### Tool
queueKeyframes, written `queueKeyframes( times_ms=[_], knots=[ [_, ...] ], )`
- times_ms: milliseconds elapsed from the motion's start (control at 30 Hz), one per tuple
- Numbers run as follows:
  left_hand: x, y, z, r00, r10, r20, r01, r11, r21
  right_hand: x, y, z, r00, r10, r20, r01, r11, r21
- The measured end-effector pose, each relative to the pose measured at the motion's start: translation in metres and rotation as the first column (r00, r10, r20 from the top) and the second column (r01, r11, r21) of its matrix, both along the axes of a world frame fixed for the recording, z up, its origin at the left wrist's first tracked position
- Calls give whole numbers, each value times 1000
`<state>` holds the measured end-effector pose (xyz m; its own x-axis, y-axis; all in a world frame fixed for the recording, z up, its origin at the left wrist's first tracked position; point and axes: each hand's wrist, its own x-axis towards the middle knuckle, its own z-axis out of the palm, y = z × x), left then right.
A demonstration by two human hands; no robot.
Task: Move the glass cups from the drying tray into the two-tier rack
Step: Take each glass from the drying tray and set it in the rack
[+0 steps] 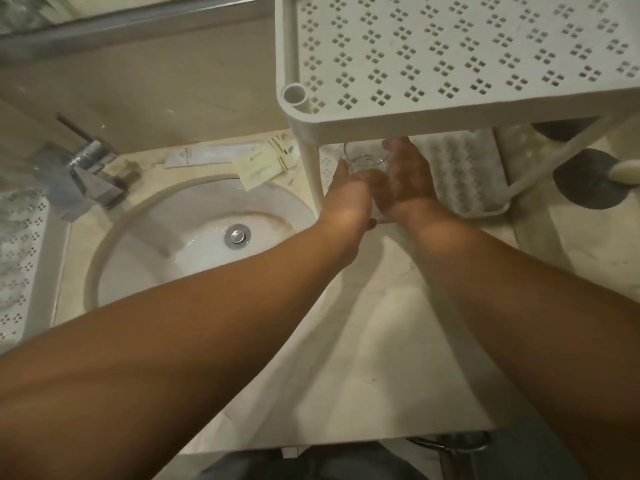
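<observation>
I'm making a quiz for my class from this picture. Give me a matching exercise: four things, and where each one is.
Things:
1. glass cup
2. drain plug
3. faucet
4. paper sachets

Places:
A. bottom of the sink basin
B. between both hands, under the rack's top shelf
C. countertop behind the sink
D. left of the sink

Pairs: 1-B, 2-A, 3-D, 4-C

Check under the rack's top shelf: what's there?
Under the top shelf, both hands, left and right, hold a clear glass cup over the lower perforated tier. The top shelf hides the tier's back part.
</observation>
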<state>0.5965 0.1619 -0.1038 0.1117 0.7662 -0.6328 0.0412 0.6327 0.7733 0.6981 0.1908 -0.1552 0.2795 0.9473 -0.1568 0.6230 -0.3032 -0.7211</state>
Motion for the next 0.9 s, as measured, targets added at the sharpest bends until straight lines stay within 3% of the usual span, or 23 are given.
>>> queueKeyframes(
  times_ms=[100, 300, 600, 800, 900],
  knots=[
    [1, 7, -1, 998, -33, -49, 36, 998, 50, 1, 5, -1, 1000, 18, 17, -18, 1000, 10],
    [2, 11, -6, 994, 62, 90, -63, 998, 3, -6, 24, -13, 999, -4, 47, 4, 1000, -12],
    [4, 16, -15, 991, 59, 122, -62, 998, 24, -12, 35, -20, 994, -27, 107, 32, 999, -42],
    [6, 16, -16, 995, 30, 95, -36, 998, 60, -10, 32, -18, 996, -88, -18, 87, 994, -67],
    [5, 13, -13, 996, 6, 88, -13, 997, 70, -13, 24, -17, 991, -114, -74, 114, 993, -7]
  ],
)
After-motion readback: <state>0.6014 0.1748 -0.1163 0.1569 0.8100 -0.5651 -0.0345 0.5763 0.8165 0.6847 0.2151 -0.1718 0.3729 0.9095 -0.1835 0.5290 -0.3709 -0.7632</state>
